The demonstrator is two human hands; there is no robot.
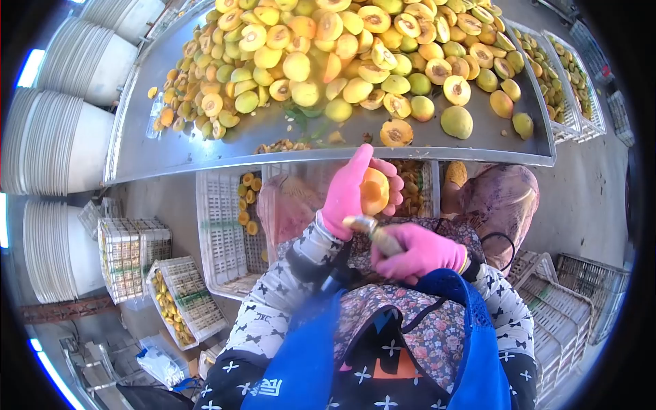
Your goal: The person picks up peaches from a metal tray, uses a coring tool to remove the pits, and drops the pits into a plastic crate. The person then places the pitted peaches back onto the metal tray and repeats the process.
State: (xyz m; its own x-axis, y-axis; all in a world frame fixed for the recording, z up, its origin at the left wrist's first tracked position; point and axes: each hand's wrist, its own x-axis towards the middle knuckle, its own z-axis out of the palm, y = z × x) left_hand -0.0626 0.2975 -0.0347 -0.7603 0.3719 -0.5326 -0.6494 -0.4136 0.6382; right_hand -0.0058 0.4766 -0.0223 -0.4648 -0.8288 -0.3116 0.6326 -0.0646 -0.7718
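The left hand (347, 193) cups a fruit half (374, 192) between palm and curled fingers, thumb toward 12 o'clock, forearm coming in from 7 o'clock. The right hand (424, 253) is closed round the handle of a tool (387, 242), its tip toward 10 o'clock, forearm from 4 o'clock. The metal table (266, 147), heaped with fruit (294, 65), lies at 12 o'clock.

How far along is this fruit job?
Looks done: probably the few orange pieces in the crate below the table; its mesh wall and floor mostly show.
In hand: cut fruit in the left hand, handled tool in the right hand.
Left: likely the big heap on the table, many halves with brown centers. Seems far from finished.
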